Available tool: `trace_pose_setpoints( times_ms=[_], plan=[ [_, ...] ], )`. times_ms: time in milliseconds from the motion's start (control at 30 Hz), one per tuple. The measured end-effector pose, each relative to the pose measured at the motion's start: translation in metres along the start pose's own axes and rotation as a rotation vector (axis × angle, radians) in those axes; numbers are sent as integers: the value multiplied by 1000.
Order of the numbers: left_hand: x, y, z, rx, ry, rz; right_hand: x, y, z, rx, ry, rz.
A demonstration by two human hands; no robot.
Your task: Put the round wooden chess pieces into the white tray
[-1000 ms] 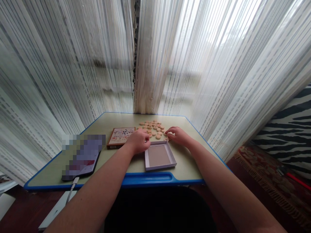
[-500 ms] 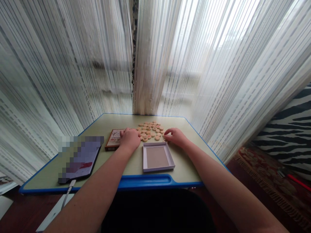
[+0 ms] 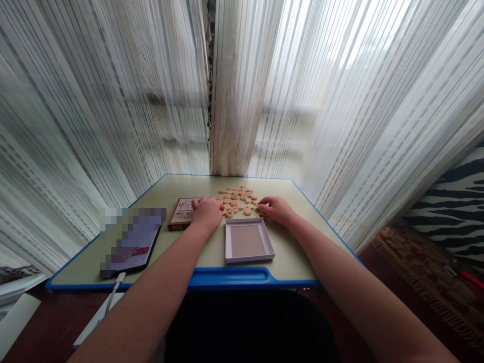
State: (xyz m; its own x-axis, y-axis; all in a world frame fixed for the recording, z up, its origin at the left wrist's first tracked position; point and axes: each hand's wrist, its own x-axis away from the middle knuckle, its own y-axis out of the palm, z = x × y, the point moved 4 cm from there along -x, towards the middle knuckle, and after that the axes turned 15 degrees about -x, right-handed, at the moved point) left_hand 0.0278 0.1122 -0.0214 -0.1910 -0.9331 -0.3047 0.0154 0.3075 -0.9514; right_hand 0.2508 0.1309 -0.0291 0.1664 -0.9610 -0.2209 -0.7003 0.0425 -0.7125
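Observation:
Several round wooden game pieces (image 3: 238, 199) lie in a cluster on the far middle of the small table (image 3: 287, 252). My left hand (image 3: 207, 213) rests curled at the cluster's left edge, partly over a red and white box lid (image 3: 181, 214). My right hand (image 3: 278, 209) sits at the cluster's right edge, fingers bent, fingertips touching a piece. An empty shallow white box tray (image 3: 247, 242) lies just in front of both hands.
A dark tablet (image 3: 130, 242) with a white cable (image 3: 102, 312) lies on the table's left. Sheer striped curtains (image 3: 242, 91) hang close behind the table. A zebra-patterned surface (image 3: 457, 196) and a patterned rug (image 3: 427, 272) are to the right.
My left hand has drawn left from the front of the pieces onto the box lid. My right hand has stayed at the cluster's right edge. The camera has shifted slightly.

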Motion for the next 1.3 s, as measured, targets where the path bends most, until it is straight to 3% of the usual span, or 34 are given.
trace_pose_setpoints(
  times_ms=[167, 400, 533, 667, 867, 1067, 1300],
  plan=[
    [1, -1, 2, -7, 20, -4, -1, 3, -1, -21, -18, -46],
    [3, -4, 4, -11, 26, 41, -5, -2, 1, 197, -78, 13],
    [2, -2, 4, -5, 26, 32, -6, -4, 4, 134, -77, 113],
    [2, -1, 4, -1, 35, 27, -7, 4, 3, 114, -149, -6],
    [3, 0, 3, -37, 35, 11, -7, -6, 5, 251, -64, 63],
    [1, 0, 4, -13, 42, 2, -8, -9, 12, 200, 50, 108],
    [-1, 1, 4, -4, 1, 3, -8, -6, 8, 153, -13, 50]
  ],
)
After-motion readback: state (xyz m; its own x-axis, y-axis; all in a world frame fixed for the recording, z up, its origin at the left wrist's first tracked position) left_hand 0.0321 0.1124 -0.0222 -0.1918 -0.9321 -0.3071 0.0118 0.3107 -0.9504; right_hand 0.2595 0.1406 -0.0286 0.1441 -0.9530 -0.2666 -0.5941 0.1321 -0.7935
